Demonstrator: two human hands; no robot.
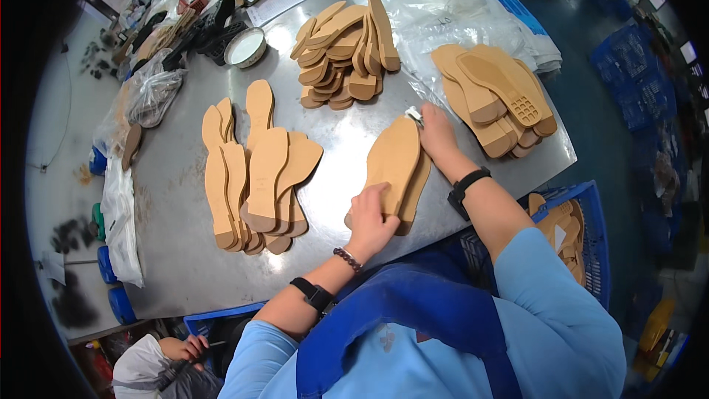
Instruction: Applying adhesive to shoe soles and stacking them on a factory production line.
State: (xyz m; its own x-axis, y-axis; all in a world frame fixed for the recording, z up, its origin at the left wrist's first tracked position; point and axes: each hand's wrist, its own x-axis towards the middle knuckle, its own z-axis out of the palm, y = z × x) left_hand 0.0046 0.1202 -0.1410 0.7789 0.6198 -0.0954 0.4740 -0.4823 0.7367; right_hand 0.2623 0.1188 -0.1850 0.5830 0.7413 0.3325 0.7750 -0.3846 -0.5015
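Several tan shoe soles point(391, 155) lie in a small fanned stack in front of me on the metal table. My left hand point(371, 218) grips the heel end of the top sole, its fingers bent over the surface. At the toe end, my right hand point(438, 133) is closed around a small white and dark tool point(413, 114), whose tip touches or nearly touches the sole's edge. The tool's exact kind is hidden by the fingers. Stacked soles point(266, 177) stand to the left, and a piled heap of soles point(343, 52) rises at the far middle.
Another sole pile point(498, 100) sits at the right, the top one showing a grid-patterned heel. A white bowl point(245, 48), papers point(283, 0) and plastic bags point(443, 11) occupy the far side. A blue crate point(597, 229) of soles stands near my right elbow. Another person's hand point(193, 349) shows lower left.
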